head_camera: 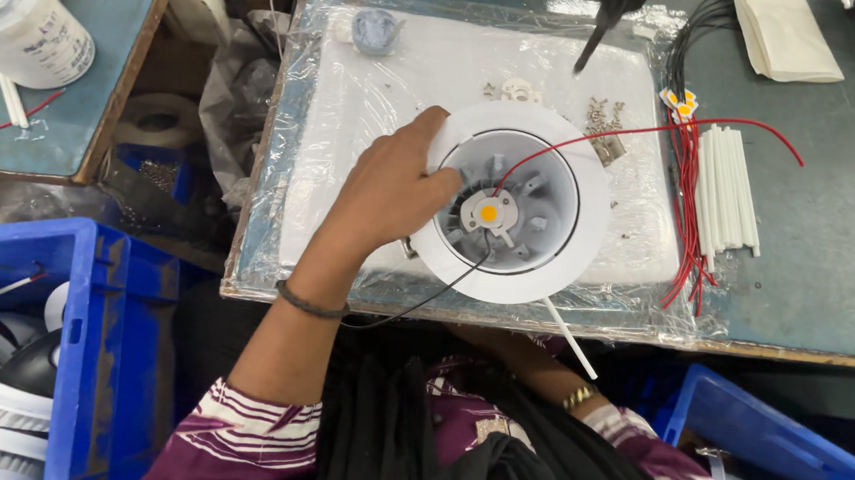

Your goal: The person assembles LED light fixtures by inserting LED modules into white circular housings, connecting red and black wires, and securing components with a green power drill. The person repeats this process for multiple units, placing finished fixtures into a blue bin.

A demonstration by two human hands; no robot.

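We find a round white downlight housing [510, 204] lying face-up on a plastic-wrapped white pad [388, 87], near the front edge of the grey workbench [839, 229]. Its broad white rim surrounds a grey finned heat-sink bowl. At the centre of the bowl sits a small white LED chip holder [490, 213] with a yellow-orange emitter in its middle. A red wire [656, 131] leaves the holder, arcs up over the rim and runs off to the right. A black wire [434, 297] leaves the holder downward, crosses the rim and drops over the bench edge.

The left hand [391, 192] rests on the left side of the housing, thumb on the upper rim and fingers curled over the inner edge, gripping the rim and steadying the fitting. The right hand is out of sight below the bench edge; only its forearm with a gold bangle [577, 395] shows, so we cannot tell its grip. A thin white sleeve tube [571, 338] pokes out from under the housing there.

Behind the housing lie loose screws and spring clips [605, 117]. To the right are a bundle of red leads [688, 208] and a row of white sleeve tubes [730, 186]. Blue crates [104, 348] with more white fittings flank the person's lap.
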